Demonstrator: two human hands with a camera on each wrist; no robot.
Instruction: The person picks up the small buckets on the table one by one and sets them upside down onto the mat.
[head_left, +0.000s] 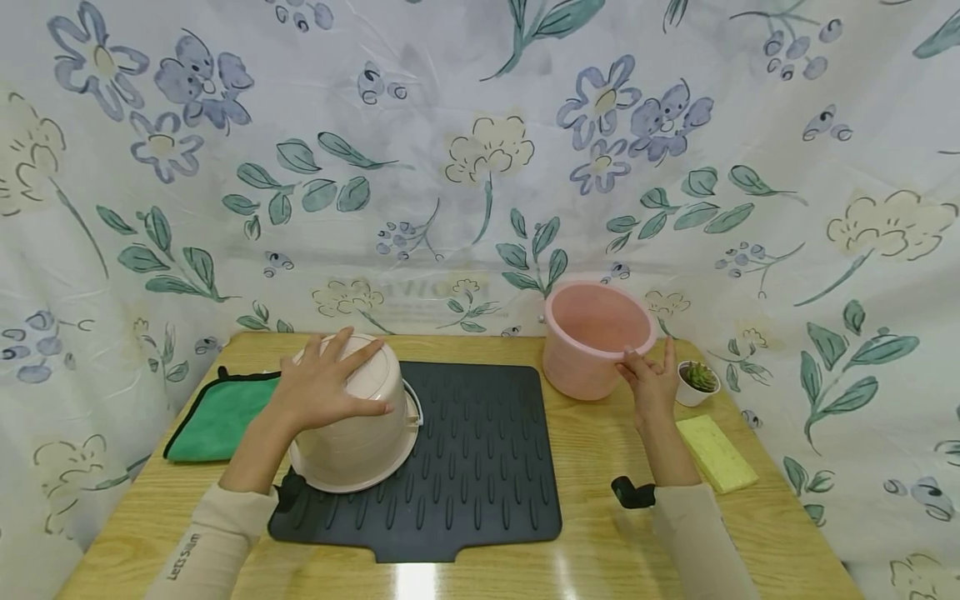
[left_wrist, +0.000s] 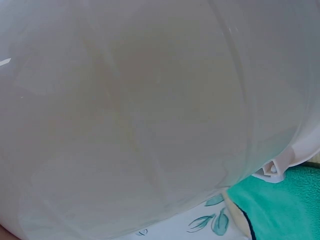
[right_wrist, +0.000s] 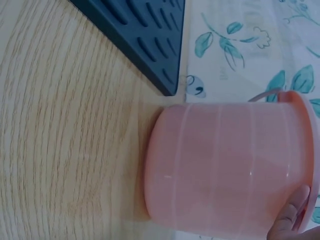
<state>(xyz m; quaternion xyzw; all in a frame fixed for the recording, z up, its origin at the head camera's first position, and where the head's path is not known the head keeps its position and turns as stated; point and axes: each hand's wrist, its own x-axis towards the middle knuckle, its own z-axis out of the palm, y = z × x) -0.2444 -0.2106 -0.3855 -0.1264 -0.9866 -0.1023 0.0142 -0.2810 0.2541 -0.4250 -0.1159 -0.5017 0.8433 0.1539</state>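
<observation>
An off-white bucket [head_left: 348, 450] stands upside down on the left part of a dark grey ridged mat [head_left: 480, 450]. My left hand [head_left: 324, 387] rests on its upturned base with the fingers spread. In the left wrist view the bucket's wall [left_wrist: 160, 110] fills most of the picture. At the back right, a pink bucket [head_left: 581, 371] stands upright on the wooden table. My right hand [head_left: 651, 385] pinches its near right rim. The right wrist view shows the thumb [right_wrist: 292, 212] against the outer wall, just below the rim; the other fingers are mostly hidden there.
A green cloth [head_left: 213, 421] with a black edge lies left of the mat. Right of the pink bucket stand a small potted succulent [head_left: 697, 382] and a yellow sponge [head_left: 716, 452]. A floral curtain [head_left: 420, 208] hangs behind the table [head_left: 592, 533].
</observation>
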